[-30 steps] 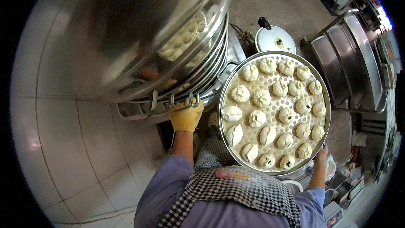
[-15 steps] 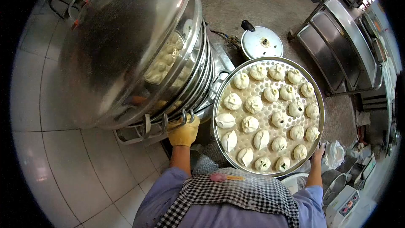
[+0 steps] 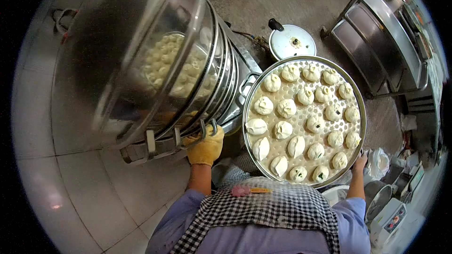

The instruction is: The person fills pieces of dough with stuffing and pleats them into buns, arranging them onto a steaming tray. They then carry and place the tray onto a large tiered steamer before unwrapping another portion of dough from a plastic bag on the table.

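Observation:
A tall stack of shiny metal steamer tiers [image 3: 217,73] stands on my left, under a large domed lid [image 3: 108,42]. Its polished side appears to mirror rows of buns. My left hand [image 3: 205,146], in a yellow work glove, is closed around a looped handle on the lower part of the stack. On my right is a round perforated steamer tray [image 3: 301,127] with many raw white buns, some round and pleated, some long. A few buns show green filling on top. My bare right hand [image 3: 359,162] grips the tray's near right rim; its fingers are partly hidden beneath.
Beyond the tray sits a white lidded pot [image 3: 293,42] with a black handle. A metal cart [image 3: 376,42] stands far right. A white bag [image 3: 378,162], a metal pot [image 3: 378,201] and a scale [image 3: 388,221] are at lower right. Tiled floor [image 3: 84,193] lies left.
The tray of buns has shifted slightly right and away from me. In view, the upper tiers and lid have moved left, and more bun reflections show. Both hands keep their hold.

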`<move>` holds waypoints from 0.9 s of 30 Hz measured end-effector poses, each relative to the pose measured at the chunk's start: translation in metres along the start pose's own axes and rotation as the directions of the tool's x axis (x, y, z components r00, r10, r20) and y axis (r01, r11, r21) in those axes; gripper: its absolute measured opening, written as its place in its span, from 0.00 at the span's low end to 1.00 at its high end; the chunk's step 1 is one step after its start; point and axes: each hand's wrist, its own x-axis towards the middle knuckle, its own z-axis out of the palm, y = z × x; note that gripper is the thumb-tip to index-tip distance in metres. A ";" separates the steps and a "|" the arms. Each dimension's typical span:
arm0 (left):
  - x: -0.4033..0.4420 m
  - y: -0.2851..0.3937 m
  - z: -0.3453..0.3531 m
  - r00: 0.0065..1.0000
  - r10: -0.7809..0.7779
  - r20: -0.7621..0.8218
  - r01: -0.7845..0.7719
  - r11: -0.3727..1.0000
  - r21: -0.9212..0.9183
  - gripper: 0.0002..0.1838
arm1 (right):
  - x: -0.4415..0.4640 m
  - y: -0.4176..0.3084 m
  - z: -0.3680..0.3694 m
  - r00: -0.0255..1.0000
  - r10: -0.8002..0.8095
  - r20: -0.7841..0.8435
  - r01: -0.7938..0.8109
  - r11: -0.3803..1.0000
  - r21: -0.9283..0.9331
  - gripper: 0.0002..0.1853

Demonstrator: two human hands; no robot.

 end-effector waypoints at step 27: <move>-0.118 0.064 0.013 0.893 0.444 -0.079 -0.384 0.840 0.384 0.14 | -0.213 -0.199 0.231 0.384 0.089 0.919 -0.639 0.745 0.195 0.14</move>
